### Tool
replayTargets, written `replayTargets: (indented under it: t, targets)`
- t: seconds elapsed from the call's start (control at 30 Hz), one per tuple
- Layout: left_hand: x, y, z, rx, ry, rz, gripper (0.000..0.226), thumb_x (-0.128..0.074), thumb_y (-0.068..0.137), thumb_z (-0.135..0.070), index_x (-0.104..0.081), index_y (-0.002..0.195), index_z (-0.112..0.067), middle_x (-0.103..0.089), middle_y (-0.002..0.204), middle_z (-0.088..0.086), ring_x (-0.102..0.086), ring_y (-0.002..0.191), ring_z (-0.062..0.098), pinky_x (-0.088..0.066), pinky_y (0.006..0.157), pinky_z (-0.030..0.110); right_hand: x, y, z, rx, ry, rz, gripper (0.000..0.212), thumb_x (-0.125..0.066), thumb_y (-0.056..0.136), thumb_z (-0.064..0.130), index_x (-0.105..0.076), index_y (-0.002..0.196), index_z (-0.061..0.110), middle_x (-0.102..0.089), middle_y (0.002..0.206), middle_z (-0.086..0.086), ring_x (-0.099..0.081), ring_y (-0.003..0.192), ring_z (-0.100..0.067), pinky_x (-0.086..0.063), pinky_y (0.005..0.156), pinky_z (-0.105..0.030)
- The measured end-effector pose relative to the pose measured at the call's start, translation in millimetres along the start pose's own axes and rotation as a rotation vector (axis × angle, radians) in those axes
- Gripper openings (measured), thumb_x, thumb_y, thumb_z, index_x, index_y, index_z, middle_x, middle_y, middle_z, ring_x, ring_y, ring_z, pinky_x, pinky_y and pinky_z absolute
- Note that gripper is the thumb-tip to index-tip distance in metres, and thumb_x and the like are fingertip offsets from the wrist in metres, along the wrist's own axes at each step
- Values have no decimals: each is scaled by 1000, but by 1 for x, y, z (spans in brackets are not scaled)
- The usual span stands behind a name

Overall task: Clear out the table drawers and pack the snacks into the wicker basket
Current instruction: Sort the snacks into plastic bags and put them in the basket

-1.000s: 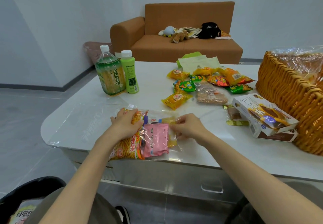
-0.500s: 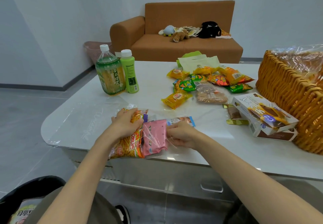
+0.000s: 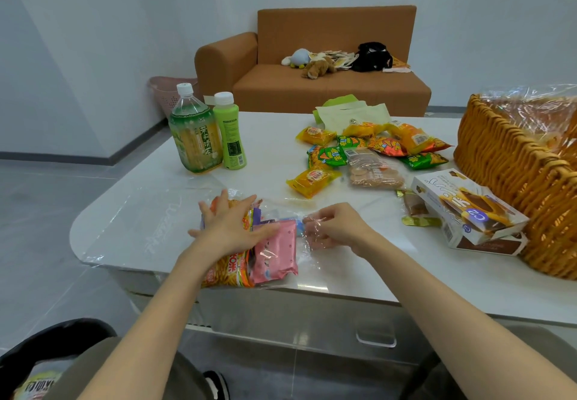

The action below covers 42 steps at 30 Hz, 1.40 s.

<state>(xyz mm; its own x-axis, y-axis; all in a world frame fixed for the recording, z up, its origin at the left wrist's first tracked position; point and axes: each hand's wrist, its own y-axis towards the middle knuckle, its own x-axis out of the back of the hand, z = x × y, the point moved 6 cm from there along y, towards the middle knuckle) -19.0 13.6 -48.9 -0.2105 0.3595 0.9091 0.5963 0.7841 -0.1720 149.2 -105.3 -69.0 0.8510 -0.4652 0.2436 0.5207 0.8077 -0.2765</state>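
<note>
Two hands work at the near edge of the tabletop [image 3: 406, 270]: our left hand [image 3: 231, 227] lies flat, its straight, spread fingers pressing on a clear bag of snacks [image 3: 276, 252], while our right hand [image 3: 337, 227] pinches the bag's loose plastic with curled fingers. The bag's near end reaches the tabletop's edge, and bare surface lies left of it and between our right hand and the stacked boxes [image 3: 468, 209]. Those boxes touch the wicker basket [image 3: 515, 181] at the right edge of view, with loose snack packets [image 3: 359, 156] and two bottles [image 3: 203, 137] farther back.
</note>
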Motion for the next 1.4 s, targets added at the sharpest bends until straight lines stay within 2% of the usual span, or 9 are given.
replayTargets:
  t: [0.1, 0.17, 0.3, 0.47, 0.87, 1.07, 1.17, 1.27, 1.4]
  targets:
    - [-6, 8, 4, -18, 24, 33, 111, -47, 53, -88, -12, 149, -44, 10, 160, 10, 18, 145, 33, 1, 116, 58, -8, 1, 5, 40, 38, 52, 24, -64, 90, 4, -64, 113, 0, -66, 89, -22, -61, 53, -11, -48, 42, -17]
    - [-8, 11, 6, -38, 54, 59, 117, -50, 50, -88, -6, 150, -44, 9, 160, 8, 18, 146, 31, 0, 118, 55, -18, 6, 5, 44, -24, 40, 23, -58, 94, 10, -63, 114, -1, -61, 72, -16, -54, 37, -8, -38, 34, -14]
    - [-15, 16, 11, -103, 75, 56, 140, -30, 22, -104, -2, 148, -49, 4, 160, 0, 14, 147, 27, -6, 117, 56, -30, 25, 8, 34, -126, 7, 31, -66, 90, 28, -70, 102, -1, -47, 46, -3, -37, 26, -6, -27, 31, -15]
    - [-17, 15, 13, -123, 72, 56, 141, -26, 18, -106, -3, 146, -53, 3, 160, -1, 15, 147, 26, -6, 117, 58, -36, 31, 5, -31, -23, -13, 15, -77, 78, 14, -68, 75, 3, -45, 42, -4, -30, 25, -8, -21, 33, -12]
    - [-13, 15, 7, -97, 107, 95, 149, -24, 9, -106, -6, 146, -52, 4, 160, 0, 14, 147, 29, -6, 115, 62, -5, 11, 11, 13, -150, -1, 6, -67, 82, 1, -66, 76, -1, -59, 60, -10, -54, 33, -7, -42, 35, -15]
    - [-11, 12, 4, -116, 123, 86, 150, -25, 9, -106, -7, 147, -50, 3, 161, 1, 13, 147, 29, -6, 115, 62, -7, 17, -2, -9, -103, -33, 24, -66, 80, 2, -61, 58, 6, -61, 64, -13, -71, 72, -34, -59, 74, -45]
    - [-11, 11, 5, -118, 117, 84, 150, -25, 10, -106, -7, 147, -50, 3, 160, 1, 14, 147, 28, -7, 115, 60, -21, 19, -4, -17, -34, -27, 17, -65, 82, 0, -64, 67, 5, -63, 79, -18, -65, 67, -31, -56, 73, -40]
    - [-9, 8, 5, -118, 106, 87, 145, -30, 16, -105, -7, 148, -49, 3, 161, 2, 15, 147, 28, -5, 116, 59, -31, 14, -4, -76, 147, 81, 13, -59, 87, -6, -63, 78, 2, -60, 77, -14, -61, 57, -19, -55, 67, -34]
    - [2, -5, -5, -125, 87, 90, 109, -51, 60, -82, -12, 151, -36, -1, 161, 8, 10, 148, 24, 6, 119, 48, -13, 4, 1, -108, 80, 189, 21, -62, 90, 5, -62, 105, -10, -67, 86, -18, -68, 59, -17, -59, 62, -29]
